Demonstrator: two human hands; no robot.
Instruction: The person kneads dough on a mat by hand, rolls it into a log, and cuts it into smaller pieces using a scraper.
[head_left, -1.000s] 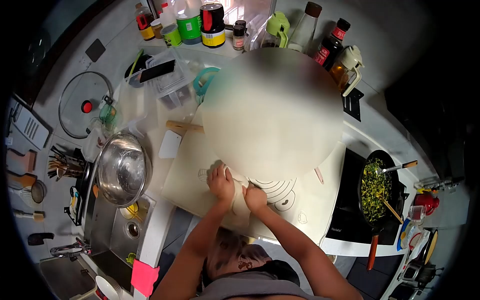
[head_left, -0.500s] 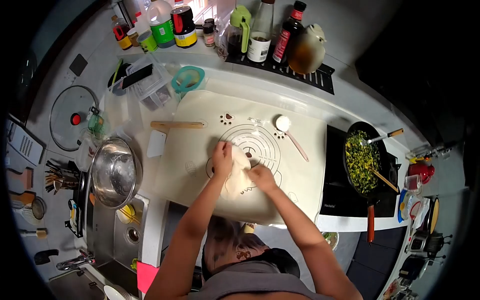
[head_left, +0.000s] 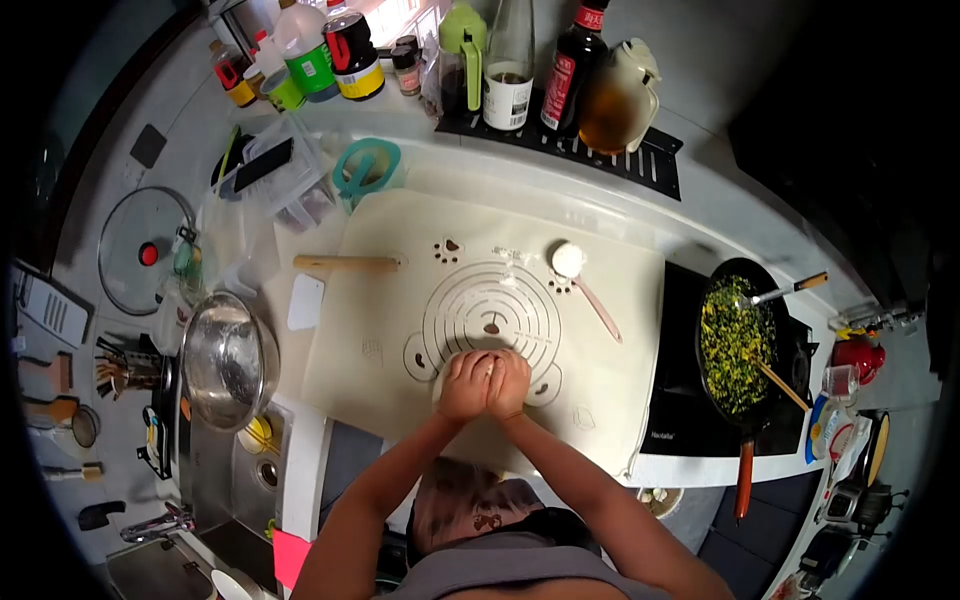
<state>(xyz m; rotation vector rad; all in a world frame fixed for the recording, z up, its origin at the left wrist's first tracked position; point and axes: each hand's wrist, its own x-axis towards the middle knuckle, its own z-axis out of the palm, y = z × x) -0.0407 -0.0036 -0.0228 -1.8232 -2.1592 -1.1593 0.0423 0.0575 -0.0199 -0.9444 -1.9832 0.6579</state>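
Note:
My left hand (head_left: 466, 386) and my right hand (head_left: 509, 384) are pressed side by side over the lower part of the pastry mat (head_left: 370, 290). Both are closed, fingers curled, round pale dough (head_left: 490, 368). Only a sliver of the dough shows between the fingers; the rest is hidden under the hands. Printed rings lie just beyond my fingertips. A wooden rolling pin (head_left: 345, 264) rests across the mat's left edge, and a scoop of white powder (head_left: 568, 261) with a pink handle lies at the upper right.
At the left stands a steel bowl (head_left: 228, 360) beside the sink (head_left: 225, 480). On the right, a pan (head_left: 738, 340) of chopped greens and yellow bits sits on the black cooktop (head_left: 680, 400). Several bottles line the back ledge, including a dark sauce bottle (head_left: 568, 80). A white scraper (head_left: 305, 302) lies near the mat.
The dough hung stretched between my separated hands; now it is gathered beneath both. My hands have come together and lower, nearer the mat's front edge. The view has shifted slightly.

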